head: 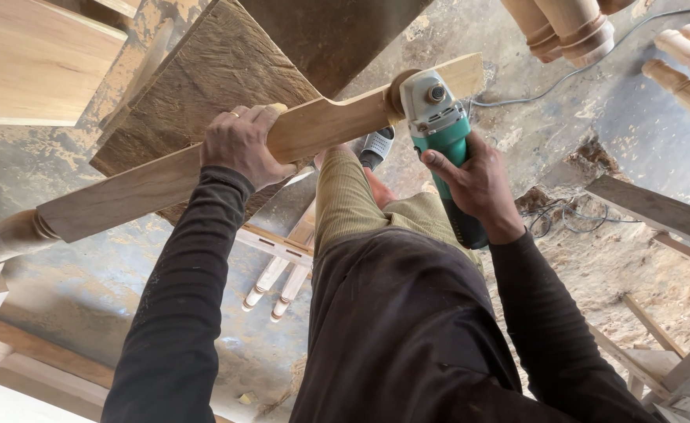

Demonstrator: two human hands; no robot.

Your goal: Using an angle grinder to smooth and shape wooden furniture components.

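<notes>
Packages, labels, signs, screens: none visible near the fingers or elsewhere in the head view of the workshop floor.

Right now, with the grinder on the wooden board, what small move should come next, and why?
Probably slide the grinder a little along the board edge toward the left hand. Its disc meets the wood near the far end, the right hand grips the body, and the left hand clamps the board steady.

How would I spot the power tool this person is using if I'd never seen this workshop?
Find the long shaped wooden board running across the middle, gripped by the left hand. Follow it up to its right end, where the right hand presses an angle grinder against it. It is the only teal and grey thing among bare wood.
</notes>
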